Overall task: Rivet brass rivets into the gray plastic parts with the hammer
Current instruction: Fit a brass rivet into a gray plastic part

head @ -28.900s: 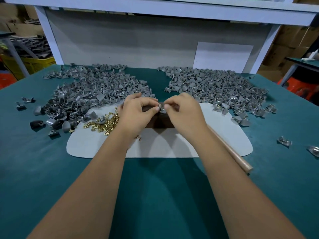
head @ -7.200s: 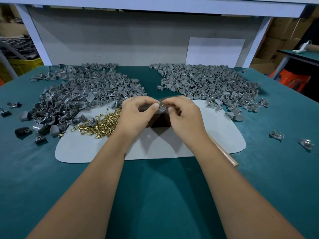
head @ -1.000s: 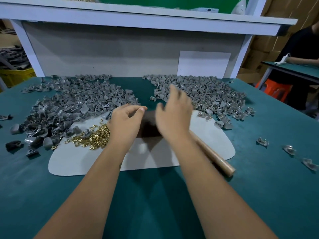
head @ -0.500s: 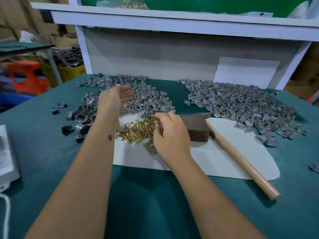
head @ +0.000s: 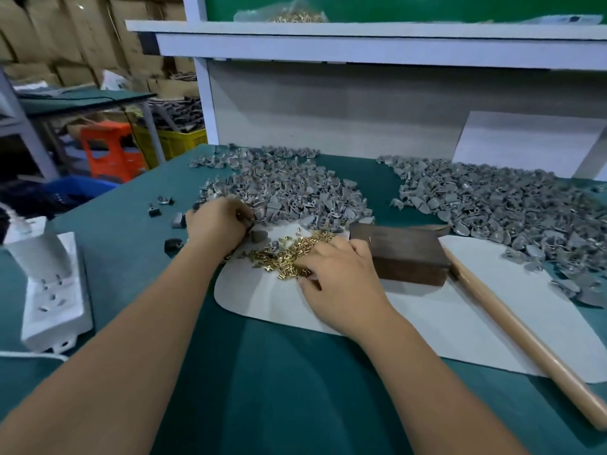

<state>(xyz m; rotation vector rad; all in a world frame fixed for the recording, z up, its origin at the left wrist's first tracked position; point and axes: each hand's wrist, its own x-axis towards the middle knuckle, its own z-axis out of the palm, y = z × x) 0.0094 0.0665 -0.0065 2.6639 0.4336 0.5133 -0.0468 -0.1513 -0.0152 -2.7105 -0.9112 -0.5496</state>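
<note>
My left hand (head: 218, 223) sits at the near edge of the left pile of gray plastic parts (head: 289, 192), its fingers curled round a part there. My right hand (head: 338, 272) lies on the heap of brass rivets (head: 289, 254) with bent fingers; its fingertips are buried among the rivets, so a pinch is not visible. A dark brown block (head: 402, 254) stands just right of that hand. The hammer's wooden handle (head: 512, 326) lies free behind the block, running toward the near right. A second pile of gray parts (head: 499, 205) spreads at the right.
The block and rivets rest on a pale mat (head: 427, 323) on the green table (head: 279, 389). A white power strip (head: 54, 290) lies at the left edge. A few loose dark parts (head: 172, 243) lie left of my left hand. A shelf (head: 361, 37) runs overhead.
My left hand has dropped from above the left pile onto its near edge and curled its fingers. My right hand stays on the rivets. The view has shifted left.
</note>
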